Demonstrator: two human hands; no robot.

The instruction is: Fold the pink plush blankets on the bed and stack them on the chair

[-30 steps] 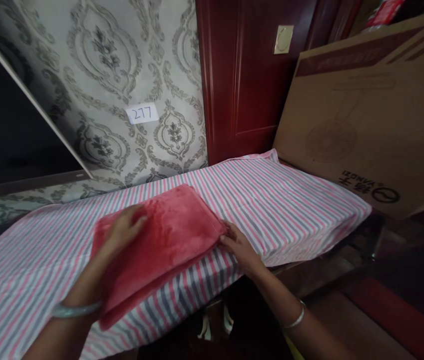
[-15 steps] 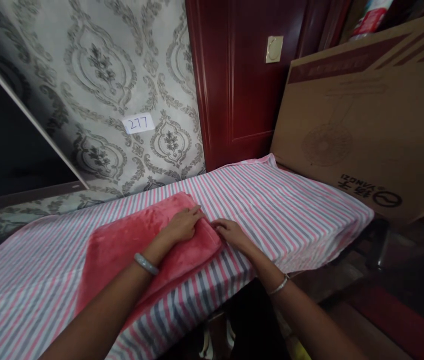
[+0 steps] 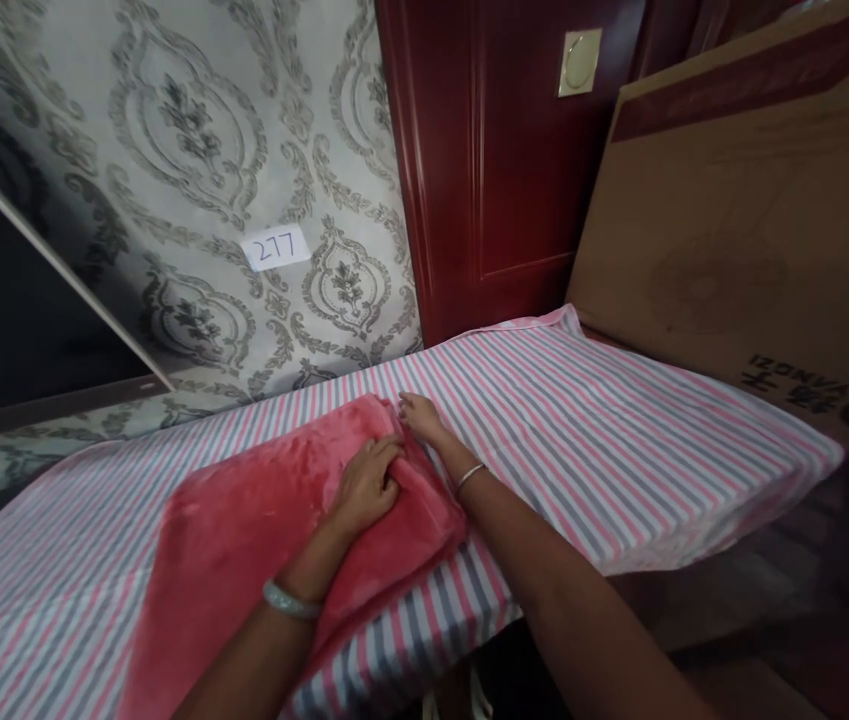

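A folded plush pinkish-red blanket (image 3: 244, 540) lies on a table covered with a striped cloth. My left hand (image 3: 370, 485) rests on top of it near its right side, with bent fingers and thumb gripping a bit of the fabric. A pale bangle circles that wrist. At the blanket's far right corner is my right hand (image 3: 421, 416), its slightly curled fingers against the edge and a thin bracelet on its wrist. Along the right side, the folded layers bulge between the two hands.
The striped cloth (image 3: 559, 420) in pink, grey and white drapes over the table's front edge. A large cardboard box (image 3: 739, 200) leans at the right. Behind stand a dark red door panel (image 3: 499, 150) and patterned wallpaper with a "277" label (image 3: 275, 247). A dark screen (image 3: 19, 300) is at left.
My right hand has moved along the blanket's right edge from the near part to the far corner. My left hand has slid slightly nearer and its fingers have curled more. The view has shifted slightly.
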